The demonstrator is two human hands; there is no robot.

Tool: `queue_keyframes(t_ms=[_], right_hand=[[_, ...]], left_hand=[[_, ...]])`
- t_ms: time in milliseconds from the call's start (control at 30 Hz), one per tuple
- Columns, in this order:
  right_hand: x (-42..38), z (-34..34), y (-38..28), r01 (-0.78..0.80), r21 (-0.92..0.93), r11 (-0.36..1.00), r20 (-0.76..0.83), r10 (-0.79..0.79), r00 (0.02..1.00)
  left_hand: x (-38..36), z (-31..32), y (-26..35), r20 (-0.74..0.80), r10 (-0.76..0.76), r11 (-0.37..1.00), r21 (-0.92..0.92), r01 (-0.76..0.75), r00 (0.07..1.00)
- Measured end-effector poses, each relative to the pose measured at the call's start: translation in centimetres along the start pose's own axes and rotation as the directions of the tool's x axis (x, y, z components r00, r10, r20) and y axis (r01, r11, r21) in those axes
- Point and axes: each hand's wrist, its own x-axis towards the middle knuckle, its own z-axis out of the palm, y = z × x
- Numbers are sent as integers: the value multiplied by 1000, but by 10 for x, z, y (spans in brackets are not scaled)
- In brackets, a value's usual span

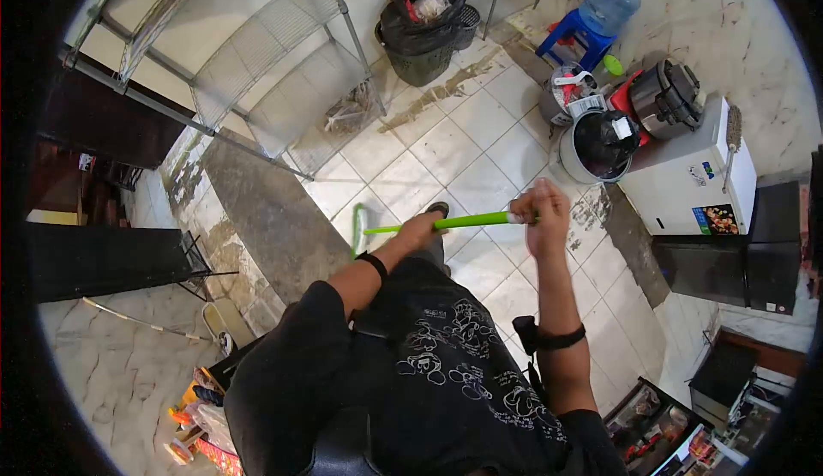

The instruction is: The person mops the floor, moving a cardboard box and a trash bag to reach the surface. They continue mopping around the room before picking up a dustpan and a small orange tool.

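Observation:
A broom with a bright green handle (476, 219) runs across the view in front of my body. Its narrow white-and-green head (360, 231) rests near the floor at the left, though I cannot make out the bristles clearly. My left hand (418, 231) is wrapped round the lower part of the handle. At the handle's top end, my right hand (545, 212) is closed with bent fingers. Part of a dark shoe (439, 208) shows just beyond my left hand.
White floor tiles (446, 148) lie ahead, bordered by a grey concrete strip (249, 193). A wire rack (266, 56) stands left, a bin with a black bag (420, 43) at the back. Right are a bucket (579, 167), white freezer (677, 171) and water bottle (610, 3) on a blue stool.

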Motion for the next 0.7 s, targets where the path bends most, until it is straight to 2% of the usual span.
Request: queue_keyframes(t_ms=[67,133,200,267,300,400,467,533,700], right_hand=[[3,7,-46,196,41,980,24,-197,980],[2,14,-86,331,-1,944,60,-331,942],[5,14,-110,455,-49,889,138,-445,885],[12,18,-120,532,-134,836,187,-506,842],[20,15,-117,533,-140,834,183,-507,842],[58,0,-98,550,-69,833,399,-482,780],[88,1,-87,547,-117,829,429,-454,781],[127,4,-75,532,-146,834,395,-444,804],[243,10,-45,472,-246,847,377,-364,851]], left_hand=[[22,-15,49,-5,-1,1000,-9,1,1000],[42,-26,83,-1,-7,1000,-23,7,1000],[68,-43,106,-103,172,975,-125,-185,980],[97,-58,114,-147,203,970,-105,-220,968],[116,-62,110,-214,220,968,-74,-240,952],[172,-75,86,-366,250,963,-2,-269,897],[205,-88,63,-480,287,950,32,-311,829],[242,-109,40,-448,182,982,41,-184,875],[331,-173,-10,-560,126,991,38,-126,819]])
